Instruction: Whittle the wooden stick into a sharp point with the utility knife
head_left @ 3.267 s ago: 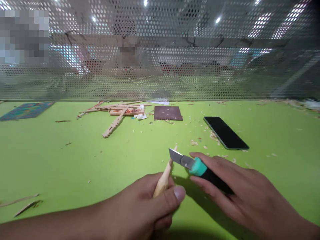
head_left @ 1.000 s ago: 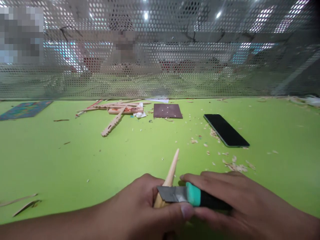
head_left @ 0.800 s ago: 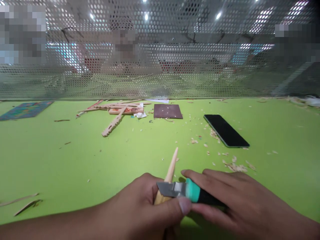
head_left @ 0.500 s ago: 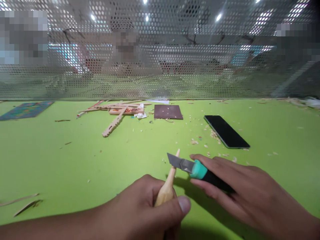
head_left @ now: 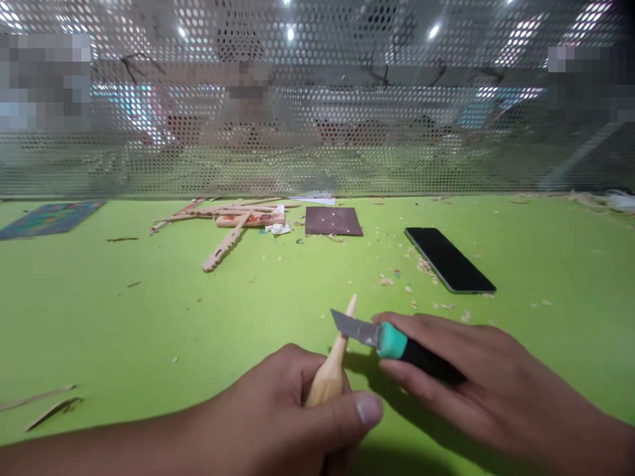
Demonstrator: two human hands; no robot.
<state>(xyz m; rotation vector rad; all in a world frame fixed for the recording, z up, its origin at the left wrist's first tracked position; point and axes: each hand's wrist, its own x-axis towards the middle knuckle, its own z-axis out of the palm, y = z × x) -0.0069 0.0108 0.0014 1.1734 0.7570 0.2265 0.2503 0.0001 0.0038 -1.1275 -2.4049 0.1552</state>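
Compared with one second ago, the blade of the knife (head_left: 391,340) has moved from beside the thumb of the left hand (head_left: 292,413) to near the tip of the wooden stick (head_left: 327,383). The right hand (head_left: 466,377) went forward too, and now hides some of the wood shavings (head_left: 465,317).

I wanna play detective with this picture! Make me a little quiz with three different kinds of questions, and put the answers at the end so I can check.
1. True or false: the left hand grips the whittled wooden stick.

2. Which thing lies on the green table to the right of the brown sheet?
A) a pair of scissors
B) a smartphone
C) a drinking cup

3. Fill in the gap: the right hand holds a black and ____ utility knife.

Key:
1. True
2. B
3. turquoise
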